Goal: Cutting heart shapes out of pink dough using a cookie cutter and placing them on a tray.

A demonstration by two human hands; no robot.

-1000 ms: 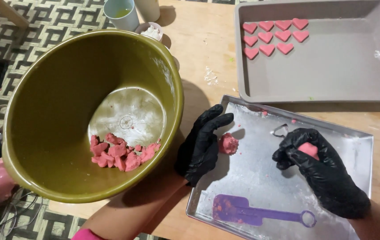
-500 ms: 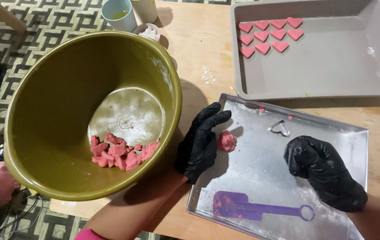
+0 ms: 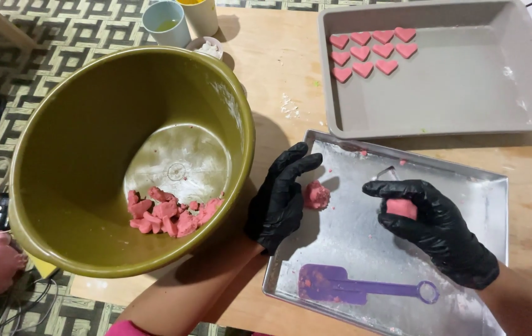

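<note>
From my feed, my right hand [image 3: 434, 227] in its black glove sits right of centre in the frame, fingers curled shut around a small piece of pink dough [image 3: 401, 208] over the metal tray [image 3: 496, 186]. My left hand [image 3: 281, 199] lies open at the tray's left edge, fingers spread, with its fingertips just beside a lump of pink dough [image 3: 316, 195], gripping nothing. A small metal cutter [image 3: 388, 174] shows just above my right fingers, partly hidden, so I cannot tell its shape.

I judge the held piece to be the weak point: soft dough squeezed between gloved fingers may lose its form or stick to the glove. The olive-green bowl [image 3: 60, 155] at the left sits tipped toward me with dough scraps [image 3: 169, 214] low in it, and my left forearm is close against it, so a nudge could shift it. The purple spatula [image 3: 365, 287] near the tray's bottom edge could get knocked. The heart-shaped pieces [image 3: 372, 53] in the grey pan [image 3: 465, 93], upper right, lie well apart from both hands.
</note>
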